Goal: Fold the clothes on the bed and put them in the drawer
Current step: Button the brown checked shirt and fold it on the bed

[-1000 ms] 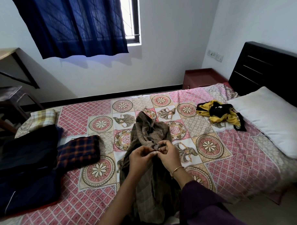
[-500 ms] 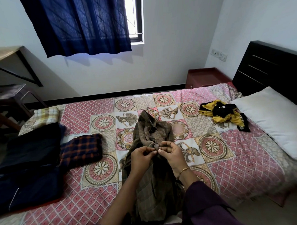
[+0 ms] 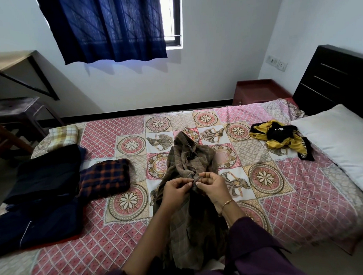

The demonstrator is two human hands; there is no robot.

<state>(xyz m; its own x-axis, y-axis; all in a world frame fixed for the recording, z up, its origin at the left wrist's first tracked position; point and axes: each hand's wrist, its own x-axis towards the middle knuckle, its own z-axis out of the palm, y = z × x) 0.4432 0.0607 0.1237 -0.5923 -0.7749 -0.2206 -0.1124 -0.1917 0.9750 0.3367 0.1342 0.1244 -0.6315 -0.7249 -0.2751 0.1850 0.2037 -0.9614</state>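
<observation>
- Your left hand and right hand both pinch the brown checked shirt, bunched mid-bed toward the near edge.

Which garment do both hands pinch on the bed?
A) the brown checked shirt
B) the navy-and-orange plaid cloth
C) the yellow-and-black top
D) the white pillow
A: the left hand and right hand pinch a bunched part of the brown checked shirt.
</observation>
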